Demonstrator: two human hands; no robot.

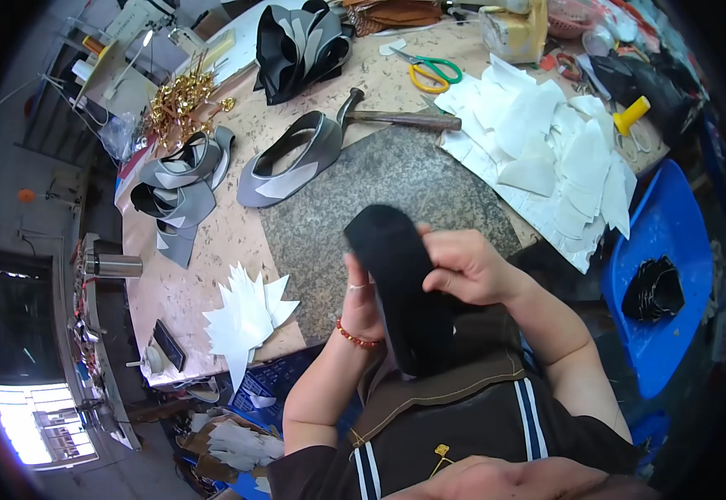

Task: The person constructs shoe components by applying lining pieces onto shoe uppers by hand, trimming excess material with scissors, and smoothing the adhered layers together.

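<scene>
Between my two hands is a black-lined shoe upper (400, 275), held up close to my apron, with a thin grey edge showing along its lower left side. My left hand (361, 304), with a beaded bracelet at the wrist, grips its left side, the fingers partly hidden behind it. Thumb and bent fingers of my right hand (467, 267) pinch its right edge. Past the hands, a grey shoe upper (292, 162) with a pale patch lies on the table, touching the head of a hammer (405, 119).
Below the upper lies a dark stone slab (330, 242). White cut pieces (546, 150) spread at right, more white pointed pieces (250, 317) at left. Further grey uppers (175, 200), scissors (430, 71) and a black stack of uppers (300, 50) surround it. A blue bin (667, 250) stands right.
</scene>
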